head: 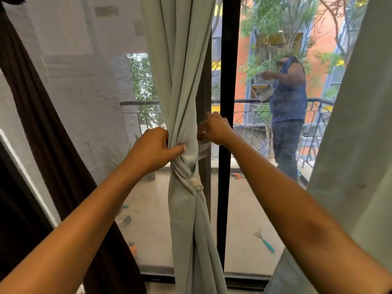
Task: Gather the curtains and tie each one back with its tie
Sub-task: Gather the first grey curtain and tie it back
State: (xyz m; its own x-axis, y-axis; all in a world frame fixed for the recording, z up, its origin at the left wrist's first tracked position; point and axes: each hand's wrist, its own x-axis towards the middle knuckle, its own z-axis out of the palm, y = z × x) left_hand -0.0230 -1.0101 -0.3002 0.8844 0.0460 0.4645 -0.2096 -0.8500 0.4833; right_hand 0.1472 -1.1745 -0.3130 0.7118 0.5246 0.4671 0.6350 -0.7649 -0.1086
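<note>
Curtain (182, 81), pale grey-green, hangs gathered into one bunch just left of the black post (228, 81) of the glass door. Low on the bunch a twisted band of the same cloth, seemingly the tie (180, 168), wraps it slantwise and ends at a whitish knot (196, 184) on the right side.

The left grip (154, 148) is clamped on the bunch from the left, just above the tie, with the thumb pressed across the front folds. The right grip (215, 128) sits at the bunch's right edge, slightly higher, fingers curled toward the back of the cloth. They are blurred, so I cannot tell whether they pinch cloth, a tie end or nothing.

The step in hand looks like snugging the gather above the tie. To do it well, hold the left squeeze firm so no fold slips out, sweep any loose back folds forward with the right, and check that the knot bites before letting go. A slack wrap would likely slide down.

Further out, a second pale curtain (350, 145) hangs at the right with no tie showing, and a dark curtain (42, 124) hangs at the left. Beyond the glass a person (288, 107) stands on the balcony.
</note>
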